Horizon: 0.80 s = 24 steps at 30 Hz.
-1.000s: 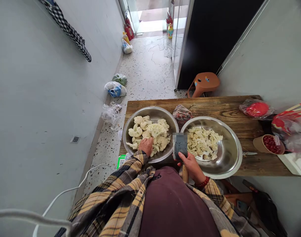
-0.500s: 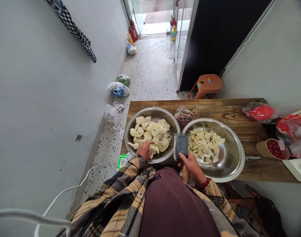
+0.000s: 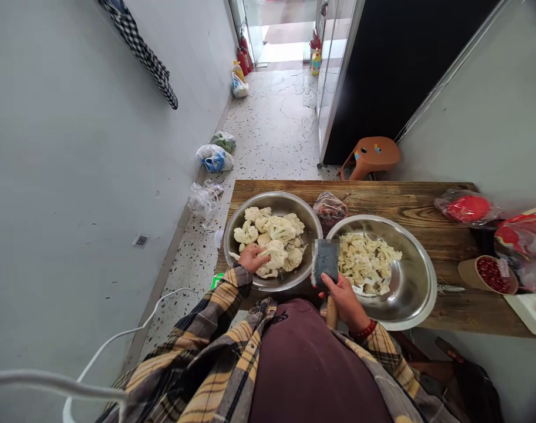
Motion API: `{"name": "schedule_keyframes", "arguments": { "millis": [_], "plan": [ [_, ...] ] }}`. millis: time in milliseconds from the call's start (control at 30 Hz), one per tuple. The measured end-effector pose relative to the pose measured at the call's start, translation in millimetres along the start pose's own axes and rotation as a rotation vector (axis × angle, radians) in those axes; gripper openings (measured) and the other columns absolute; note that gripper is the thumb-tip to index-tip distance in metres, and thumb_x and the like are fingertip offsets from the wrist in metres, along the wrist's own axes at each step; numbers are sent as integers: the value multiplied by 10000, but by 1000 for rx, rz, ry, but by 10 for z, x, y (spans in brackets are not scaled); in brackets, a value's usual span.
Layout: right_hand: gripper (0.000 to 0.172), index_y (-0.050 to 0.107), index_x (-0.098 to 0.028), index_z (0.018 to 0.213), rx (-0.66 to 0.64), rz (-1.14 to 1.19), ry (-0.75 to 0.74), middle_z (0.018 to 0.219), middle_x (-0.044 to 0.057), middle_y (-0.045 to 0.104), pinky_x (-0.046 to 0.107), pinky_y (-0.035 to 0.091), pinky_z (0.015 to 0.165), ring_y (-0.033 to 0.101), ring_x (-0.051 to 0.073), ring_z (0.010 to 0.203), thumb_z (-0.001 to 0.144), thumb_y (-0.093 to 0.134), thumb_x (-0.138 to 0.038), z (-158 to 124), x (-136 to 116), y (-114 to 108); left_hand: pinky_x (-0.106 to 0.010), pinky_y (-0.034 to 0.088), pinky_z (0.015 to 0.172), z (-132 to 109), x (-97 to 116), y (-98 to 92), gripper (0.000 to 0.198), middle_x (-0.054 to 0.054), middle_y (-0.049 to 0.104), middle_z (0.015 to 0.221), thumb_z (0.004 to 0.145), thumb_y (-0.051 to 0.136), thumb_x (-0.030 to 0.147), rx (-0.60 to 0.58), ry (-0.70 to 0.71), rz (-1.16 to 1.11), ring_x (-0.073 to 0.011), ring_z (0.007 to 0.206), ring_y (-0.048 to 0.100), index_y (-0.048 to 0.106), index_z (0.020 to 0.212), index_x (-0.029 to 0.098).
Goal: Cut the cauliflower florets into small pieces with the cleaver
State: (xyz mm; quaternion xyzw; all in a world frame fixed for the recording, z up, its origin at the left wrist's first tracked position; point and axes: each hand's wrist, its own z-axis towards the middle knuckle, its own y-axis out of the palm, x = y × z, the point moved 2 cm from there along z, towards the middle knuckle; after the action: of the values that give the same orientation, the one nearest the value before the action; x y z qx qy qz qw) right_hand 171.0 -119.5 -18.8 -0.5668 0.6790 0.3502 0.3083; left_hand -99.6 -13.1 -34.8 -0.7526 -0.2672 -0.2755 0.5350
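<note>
My left hand [image 3: 251, 259] is in the left steel bowl [image 3: 229, 223], its fingers closed on a piece of cauliflower [image 3: 275, 254]. Larger cauliflower florets [image 3: 280, 228] lie around it in the same bowl. Between the two bowls, my right hand [image 3: 344, 299] grips a cleaver [image 3: 326, 262] with a dark, broad blade held upright; its wooden handle [image 3: 331, 314] shows below the hand. The top of the blade is blurred out. Just right of the cleaver, the right steel bowl [image 3: 420, 282] holds smaller cut cauliflower pieces [image 3: 367, 258] on its left side.
Behind the bowls lies a plastic bag [image 3: 330, 208] with dark red contents on the wooden table [image 3: 395, 197]. A small knife [image 3: 450, 288] and a paper tub of red pieces [image 3: 492, 274] are at right. An orange stool [image 3: 377, 151] stands beyond the table.
My left hand has shifted slightly left and now holds a cauliflower piece, lifted a little from the others. The right hand keeps the cleaver in nearly the same place. The view has moved slightly.
</note>
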Motion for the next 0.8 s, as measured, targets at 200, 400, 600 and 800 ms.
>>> {"name": "schedule_keyframes", "arguments": {
  "millis": [200,400,600,800],
  "plan": [
    [429,611,-164,929,-55,-60,-51,905,84,695,248,514,515,665,206,752,753,612,-555,55,-45,43,-331,520,640,-104,237,-41,501,-68,668,691,610,696,558,-58,-163,-816,-207,702,637,687,872,131],
    [438,611,-162,955,-88,-287,-107,808,43,698,223,431,395,631,168,550,709,635,-524,242,-79,82,-270,518,638,-191,432,-87,624,-61,687,865,587,758,354,26,-139,-1015,-173,746,650,555,1151,180],
    [346,615,-200,938,-101,-382,-159,708,6,678,248,417,402,550,132,409,723,617,-471,348,-81,204,-239,483,631,-232,517,-187,463,-19,651,845,627,706,290,120,17,-847,-138,717,609,549,1050,189],
    [305,593,-200,907,-82,-462,-197,651,-23,628,236,372,383,530,123,364,753,588,-463,498,-94,276,-287,474,803,-322,663,-343,284,-30,641,975,680,636,240,243,143,-572,-173,891,606,577,954,197]
  ]
}}
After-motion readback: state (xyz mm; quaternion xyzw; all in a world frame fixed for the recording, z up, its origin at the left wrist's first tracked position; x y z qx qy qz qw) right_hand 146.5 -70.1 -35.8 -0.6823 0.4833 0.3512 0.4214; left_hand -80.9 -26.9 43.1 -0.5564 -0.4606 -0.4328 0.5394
